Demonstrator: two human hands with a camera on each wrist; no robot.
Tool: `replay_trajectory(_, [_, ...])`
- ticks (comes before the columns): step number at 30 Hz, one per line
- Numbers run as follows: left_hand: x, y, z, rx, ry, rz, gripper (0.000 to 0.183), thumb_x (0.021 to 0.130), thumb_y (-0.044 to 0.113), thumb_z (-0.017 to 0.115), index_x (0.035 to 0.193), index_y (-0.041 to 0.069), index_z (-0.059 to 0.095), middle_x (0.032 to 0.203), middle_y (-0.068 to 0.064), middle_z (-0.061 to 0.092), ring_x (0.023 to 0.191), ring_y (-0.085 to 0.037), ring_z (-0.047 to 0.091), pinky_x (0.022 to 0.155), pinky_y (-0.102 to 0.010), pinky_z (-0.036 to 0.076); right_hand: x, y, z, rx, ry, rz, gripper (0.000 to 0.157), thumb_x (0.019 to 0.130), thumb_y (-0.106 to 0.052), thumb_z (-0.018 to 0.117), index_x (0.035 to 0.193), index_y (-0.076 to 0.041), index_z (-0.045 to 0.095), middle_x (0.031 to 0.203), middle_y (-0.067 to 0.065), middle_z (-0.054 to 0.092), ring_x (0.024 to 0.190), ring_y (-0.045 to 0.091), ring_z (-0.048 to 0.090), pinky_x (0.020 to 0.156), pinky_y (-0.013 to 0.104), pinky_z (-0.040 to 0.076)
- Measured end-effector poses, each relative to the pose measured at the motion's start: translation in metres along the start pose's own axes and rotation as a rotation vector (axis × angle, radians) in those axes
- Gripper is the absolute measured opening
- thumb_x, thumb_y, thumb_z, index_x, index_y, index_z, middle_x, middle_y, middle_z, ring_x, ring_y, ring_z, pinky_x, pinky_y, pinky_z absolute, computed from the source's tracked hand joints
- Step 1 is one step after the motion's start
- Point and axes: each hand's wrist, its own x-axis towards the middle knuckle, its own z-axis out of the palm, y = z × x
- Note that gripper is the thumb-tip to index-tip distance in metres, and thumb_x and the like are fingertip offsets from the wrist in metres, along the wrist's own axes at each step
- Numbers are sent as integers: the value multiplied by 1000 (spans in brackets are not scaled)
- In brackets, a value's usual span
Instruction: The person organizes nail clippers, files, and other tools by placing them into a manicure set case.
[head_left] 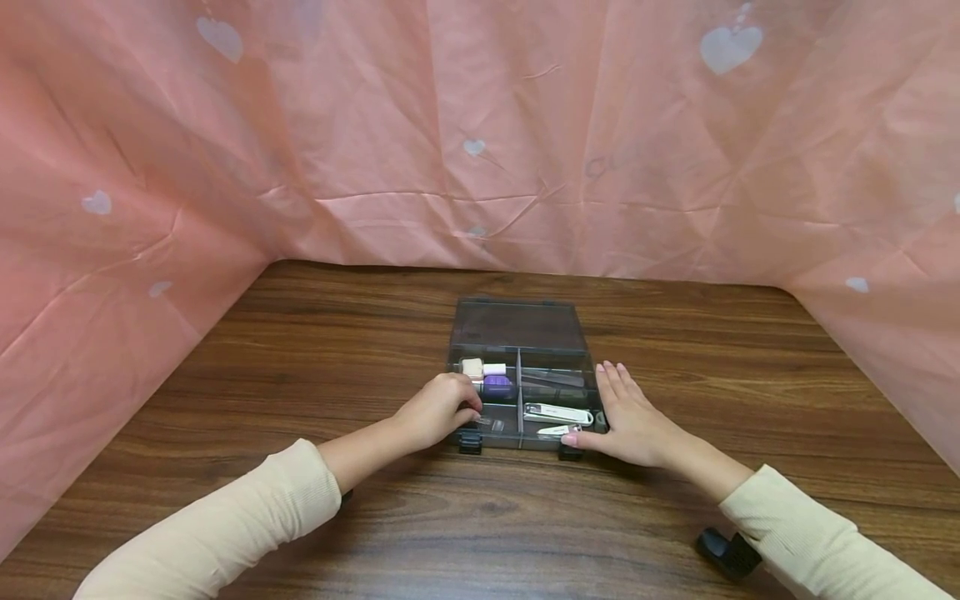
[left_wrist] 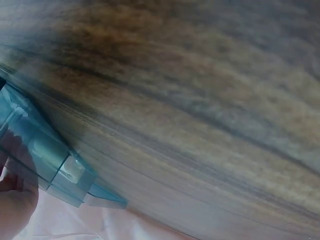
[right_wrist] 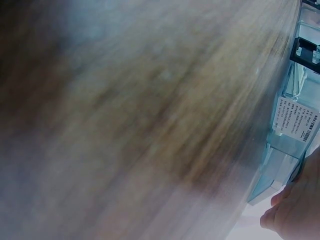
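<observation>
A dark see-through plastic compartment box [head_left: 519, 417] lies on the table with its lid [head_left: 517, 323] folded back. My left hand [head_left: 438, 410] reaches over its left wall with curled fingers, the fingertips low in the front left compartment beside small clear pieces [head_left: 497, 426]. I cannot tell whether they pinch one. My right hand [head_left: 637, 421] lies along the right wall with straight fingers, the thumb at the front edge. A large nail clipper [head_left: 558, 414] and a smaller nail clipper [head_left: 558, 431] are in the front right compartment.
The back left compartment holds a purple bottle [head_left: 497, 386] and a cream-coloured bottle [head_left: 472, 368]. Dark slim tools [head_left: 551, 379] lie in the back right one. Two dark latches [head_left: 470, 442] hang at the front. Pink curtain [head_left: 525, 167] surrounds the wooden table [head_left: 360, 333].
</observation>
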Motion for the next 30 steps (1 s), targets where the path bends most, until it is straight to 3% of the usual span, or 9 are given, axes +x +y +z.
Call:
replay_trajectory(11, [-7,-2,1,-79,168,-5,7,81,6,69,85,2,72,86,-5,68,87,-18,64,79,-27,54,-1,1,0,9,3,0,113,76,-65,59,143,14,12,149,35,10,138,50,5,111,60,14])
replay_trajectory(15, [-11,-4,-3,-89,214,-28,11,82,9,68,91,2,71,91,-5,68,90,-18,64,80,-29,54,-2,1,0,34,1,-8,115,77,-63,60,143,14,6,150,34,3,138,50,1,111,61,11])
replay_trajectory(19, [-18,-7,-10,-81,236,-65,14,84,13,67,94,3,70,97,-5,67,86,-17,59,73,-27,53,-4,1,-2,63,0,-33,115,78,-60,61,143,13,0,151,33,-6,139,49,-5,110,63,6])
replay_trajectory(22, [-23,-11,-17,-57,270,-78,16,85,14,67,96,3,70,100,-6,65,88,-18,57,74,-30,52,-5,1,-7,73,24,-60,112,80,-58,61,144,11,0,152,29,-9,140,46,-8,111,62,4])
replay_trajectory(25, [-27,-14,-27,-5,291,-86,19,85,17,67,99,4,69,104,-7,64,99,-21,58,84,-37,51,-6,2,-15,57,90,-90,109,80,-55,63,146,8,3,154,25,-7,142,41,-6,114,56,4])
replay_trajectory(30, [-36,-22,-39,158,223,-128,41,87,34,63,117,5,61,122,-13,57,115,-31,52,97,-49,41,-10,4,-28,2,205,-118,104,81,-51,64,147,5,6,155,22,2,144,35,-1,116,50,5])
